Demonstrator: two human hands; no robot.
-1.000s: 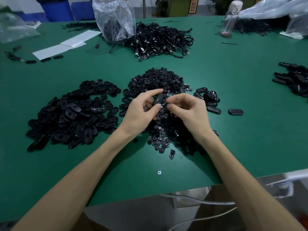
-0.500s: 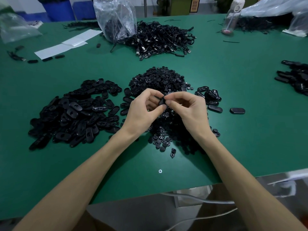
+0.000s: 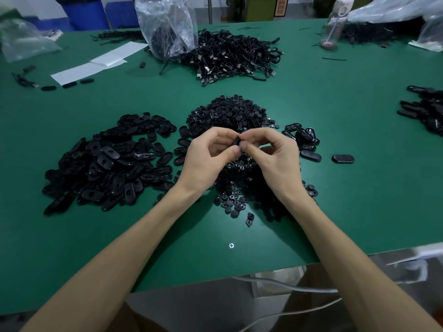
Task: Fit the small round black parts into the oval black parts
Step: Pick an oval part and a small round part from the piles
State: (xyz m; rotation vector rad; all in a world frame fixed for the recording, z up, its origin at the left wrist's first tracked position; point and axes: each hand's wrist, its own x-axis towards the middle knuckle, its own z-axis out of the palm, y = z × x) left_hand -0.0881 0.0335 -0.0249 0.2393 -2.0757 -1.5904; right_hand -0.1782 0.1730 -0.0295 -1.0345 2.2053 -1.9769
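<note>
Right now, on the green table [image 3: 335, 111], the oval parts pile [image 3: 107, 164] is lying left of the round parts pile [image 3: 230, 113]. Above the latter, left hand [image 3: 211, 159] & right hand [image 3: 271, 156] are pinching one black piece [image 3: 236, 142] btwn curled fingertips. Can't tell if a round part is seated.

Risk, imo: off-centre pressing is popping it loose into the pile.

Clear bag [image 3: 165, 25] is holding dark parts. Bottle [image 3: 335, 22] contents unclear.
</note>
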